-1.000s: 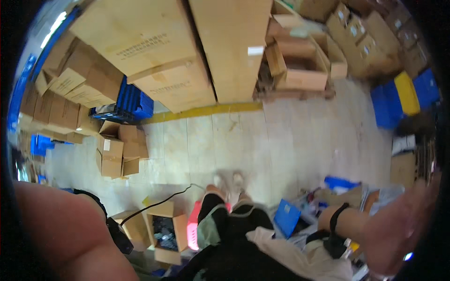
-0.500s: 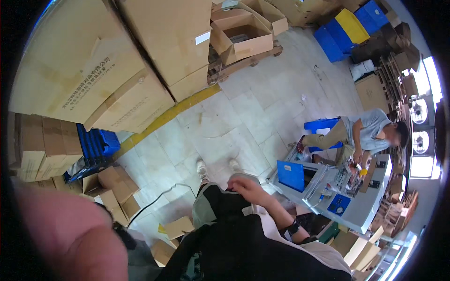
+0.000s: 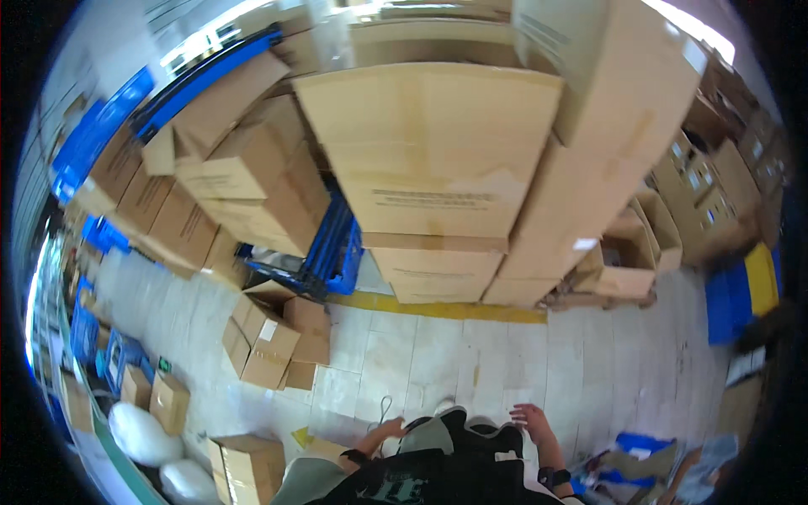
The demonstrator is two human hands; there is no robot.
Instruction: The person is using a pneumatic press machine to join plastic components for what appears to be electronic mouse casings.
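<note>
My left hand (image 3: pixel 388 429) hangs at waist height in front of my dark shorts, its fingers stretched loosely and nothing visible in it. A dark band circles that wrist. On the other side of my body, my right hand (image 3: pixel 533 420) is held out with its fingers apart, also holding nothing. A dark watch (image 3: pixel 554 477) sits on the right wrist. Neither hand touches any object. Closest to the left hand is an opened cardboard box (image 3: pixel 324 449) beside my left forearm, partly hidden.
Ahead stand tall stacked cartons (image 3: pixel 438 160) behind a yellow floor line (image 3: pixel 446 311). Left of them are blue crates (image 3: pixel 347 261) and loose cardboard boxes (image 3: pixel 273 337). White sacks (image 3: pixel 143 433) lie far left. At lower right a person (image 3: pixel 703 463) sits near a blue stool (image 3: pixel 644 444).
My view has swung left, bringing the carton stacks to the centre and the seated person to the lower right. My left hand has dropped from close before the camera to my waist.
</note>
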